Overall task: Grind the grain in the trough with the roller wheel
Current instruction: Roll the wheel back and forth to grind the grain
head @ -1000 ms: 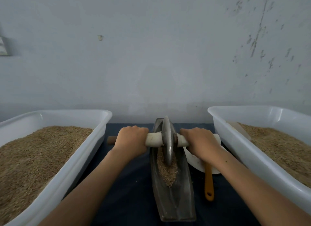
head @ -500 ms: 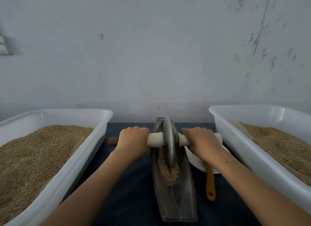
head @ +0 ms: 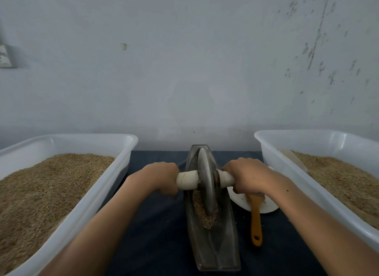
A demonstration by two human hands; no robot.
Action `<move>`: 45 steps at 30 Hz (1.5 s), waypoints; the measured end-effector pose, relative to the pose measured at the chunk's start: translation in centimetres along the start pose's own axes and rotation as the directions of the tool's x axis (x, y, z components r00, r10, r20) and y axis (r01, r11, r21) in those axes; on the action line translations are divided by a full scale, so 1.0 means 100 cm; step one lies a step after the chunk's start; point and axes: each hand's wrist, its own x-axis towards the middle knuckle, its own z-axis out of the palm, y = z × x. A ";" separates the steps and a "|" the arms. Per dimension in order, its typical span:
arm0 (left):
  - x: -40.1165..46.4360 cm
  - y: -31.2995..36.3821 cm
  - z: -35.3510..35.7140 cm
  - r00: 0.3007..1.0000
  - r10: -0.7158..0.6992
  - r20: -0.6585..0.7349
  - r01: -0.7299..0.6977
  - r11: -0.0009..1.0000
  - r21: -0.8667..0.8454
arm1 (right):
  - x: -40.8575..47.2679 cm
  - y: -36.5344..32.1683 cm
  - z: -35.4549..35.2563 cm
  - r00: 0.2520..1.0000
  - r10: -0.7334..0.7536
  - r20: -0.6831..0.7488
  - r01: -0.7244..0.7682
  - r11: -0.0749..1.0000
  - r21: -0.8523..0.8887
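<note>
I see a dark blue cloth spread over the tabletop, running back to a pale, grey-blue wall that fills the upper half of the view; the wall is scuffed and flecked with dark marks toward its upper right, has one small pale spot left of centre, and carries a small fitting at the far left edge that I cannot identify. In the middle of the cloth lies the trough, a long, narrow, boat-shaped dark vessel pointing away from me toward the wall. The roller wheel stands upright in it on edge, in the far half, with the grain heaped in the channel around its near side. My left hand has its grip wrapped around the pale axle handle left of the wheel, and my right hand has its grip closed around the same bar on the other side. A white tub filled with brown grain sits on the left, and a second white tub with grain stands on the right. Between the trough and the right tub rests a white dish, with an orange-handled brush lying across it.
</note>
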 end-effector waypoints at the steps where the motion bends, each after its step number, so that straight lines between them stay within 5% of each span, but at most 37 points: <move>1: 0.000 0.001 0.000 1.000 -0.003 -0.020 0.003 1.000 0.009 | 0.000 -0.001 0.002 1.000 0.008 -0.021 -0.008 1.000 0.009; 4: 0.001 0.004 0.004 0.977 -0.005 -0.211 0.025 0.996 0.091 | 0.002 -0.002 0.010 0.988 0.053 -0.145 -0.048 0.998 0.039; 10: 0.007 0.007 0.019 0.825 0.027 -0.564 0.062 0.989 0.137 | 0.008 -0.003 0.033 0.872 0.073 -0.484 -0.076 0.997 0.015; 14: 0.008 0.005 0.016 0.850 0.044 -0.526 0.036 0.989 0.141 | 0.007 0.000 0.028 0.903 0.064 -0.426 -0.056 0.998 0.032; 18: 0.005 0.000 0.006 0.972 0.012 -0.235 0.010 0.996 0.091 | 0.004 -0.001 0.011 0.977 0.031 -0.212 -0.035 0.999 -0.012; 22: 0.002 0.002 0.001 0.994 -0.013 -0.110 0.022 0.996 0.082 | 0.001 0.001 0.002 1.000 0.014 -0.022 -0.013 1.000 0.012; 27: 0.003 0.005 0.006 0.960 -0.017 -0.279 0.053 0.991 0.123 | 0.005 0.000 0.010 0.987 0.043 -0.156 -0.037 0.999 0.038; 33: 0.007 0.008 0.020 0.792 0.065 -0.607 0.050 0.984 0.172 | 0.008 0.000 0.027 0.905 0.068 -0.421 -0.038 0.996 0.079; 36: 0.007 0.005 0.017 0.831 0.064 -0.553 0.035 0.985 0.167 | 0.006 0.001 0.024 0.919 0.048 -0.390 -0.023 0.997 0.069; 40: 0.004 0.001 0.005 0.970 0.029 -0.242 -0.005 0.995 0.098 | 0.004 0.000 0.010 0.976 0.013 -0.217 -0.006 0.999 0.033; 45: -0.002 0.000 -0.002 0.997 0.056 -0.045 -0.055 0.998 0.012 | -0.002 0.001 0.000 1.000 0.002 0.028 -0.003 1.000 0.018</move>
